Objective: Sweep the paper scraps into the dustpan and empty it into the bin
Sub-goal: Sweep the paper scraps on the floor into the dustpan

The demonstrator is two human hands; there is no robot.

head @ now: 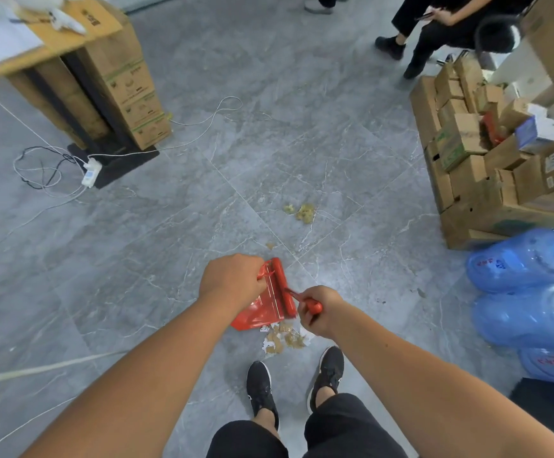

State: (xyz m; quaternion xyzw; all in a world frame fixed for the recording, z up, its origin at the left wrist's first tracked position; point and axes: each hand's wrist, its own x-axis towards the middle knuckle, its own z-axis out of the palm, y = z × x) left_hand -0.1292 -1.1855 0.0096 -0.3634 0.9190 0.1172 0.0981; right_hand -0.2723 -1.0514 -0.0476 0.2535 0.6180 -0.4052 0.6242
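Your left hand (232, 282) grips the dustpan (257, 314), lip down on the floor (137, 259) just beside the nearest paper scraps (284, 340), while your right hand (320, 312) clenches the brush (282, 285) to draw them in; another pile (303, 211) lies well apart.

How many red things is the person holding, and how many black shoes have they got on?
Red things held: 2, dustpan in left hand, brush in right hand.
Black shoes worn: 2, left shoe and right shoe.
Total: 4.
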